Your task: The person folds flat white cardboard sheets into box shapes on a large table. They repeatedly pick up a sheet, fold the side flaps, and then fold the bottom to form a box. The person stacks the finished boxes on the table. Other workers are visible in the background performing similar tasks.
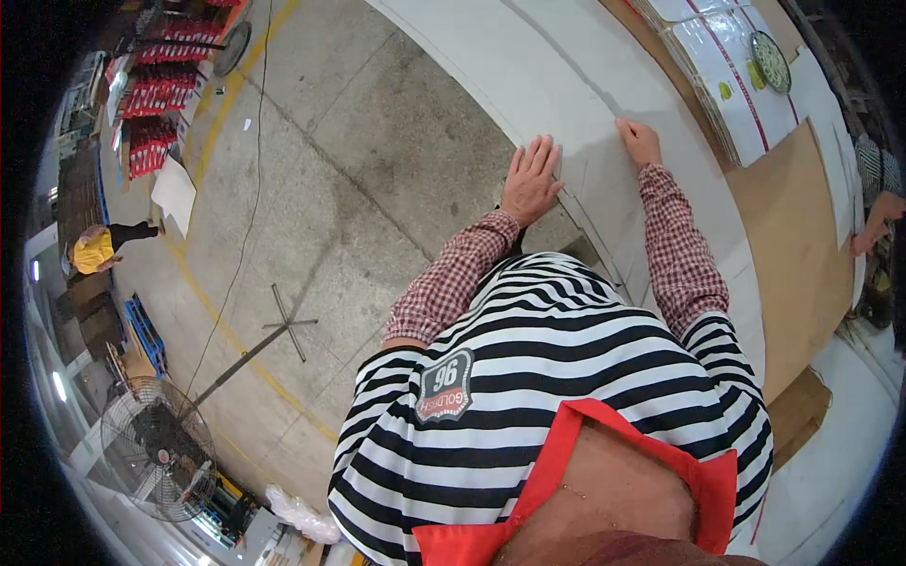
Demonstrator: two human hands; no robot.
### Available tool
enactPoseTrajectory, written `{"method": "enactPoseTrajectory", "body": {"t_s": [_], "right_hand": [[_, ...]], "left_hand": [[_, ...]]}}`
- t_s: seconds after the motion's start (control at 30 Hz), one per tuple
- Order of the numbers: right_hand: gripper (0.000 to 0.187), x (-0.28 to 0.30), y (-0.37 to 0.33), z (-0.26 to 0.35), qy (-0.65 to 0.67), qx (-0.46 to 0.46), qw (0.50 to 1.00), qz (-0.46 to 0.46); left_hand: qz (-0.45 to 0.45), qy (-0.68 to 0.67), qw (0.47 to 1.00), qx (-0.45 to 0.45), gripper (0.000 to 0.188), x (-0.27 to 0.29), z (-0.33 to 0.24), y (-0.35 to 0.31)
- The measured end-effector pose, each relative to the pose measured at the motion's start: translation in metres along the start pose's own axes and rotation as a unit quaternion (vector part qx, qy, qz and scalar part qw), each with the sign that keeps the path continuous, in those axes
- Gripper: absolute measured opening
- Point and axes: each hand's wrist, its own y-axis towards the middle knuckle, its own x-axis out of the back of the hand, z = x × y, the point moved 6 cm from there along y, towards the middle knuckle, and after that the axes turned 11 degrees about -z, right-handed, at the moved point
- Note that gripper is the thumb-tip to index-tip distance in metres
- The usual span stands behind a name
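Note:
A long white sheet [557, 85] lies on the work surface in front of me, its near-left edge hanging over the grey floor. My left hand [533, 182] rests flat on that edge, fingers stretched out and nothing in them. To its right, my right hand [640, 143] lies on the white surface with its fingers curled in and the thumb side toward a seam or sheet edge. Whether a sheet edge is caught between those fingers is hidden. Checked sleeves cover both forearms.
Right of the white sheet lies brown cardboard [793, 226], with a stack of printed white sheets [722, 71] beyond. Another person's arm [882, 217] shows at the far right. A standing fan [159, 448], a person in yellow [94, 251] and red stacked goods [156, 146] are at left.

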Motion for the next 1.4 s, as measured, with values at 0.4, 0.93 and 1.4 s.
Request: {"method": "enactPoseTrajectory", "body": {"t_s": [0.4,0.93,1.4], "right_hand": [[0.051,0.002,-0.006,-0.016,0.014,-0.001,0.998,0.066],[0.049,0.042,-0.021,0.019,0.077,-0.016,0.992,-0.1],[0.051,0.009,0.012,0.004,0.01,0.043,0.997,0.056]], "left_hand": [[-0.004,0.027,1.0,0.012,0.068,0.003,0.002,-0.001],[0.0,0.047,0.999,0.005,0.07,0.002,0.006,0.007],[0.0,0.077,0.997,-0.008,0.076,0.003,0.002,0.013]]}}
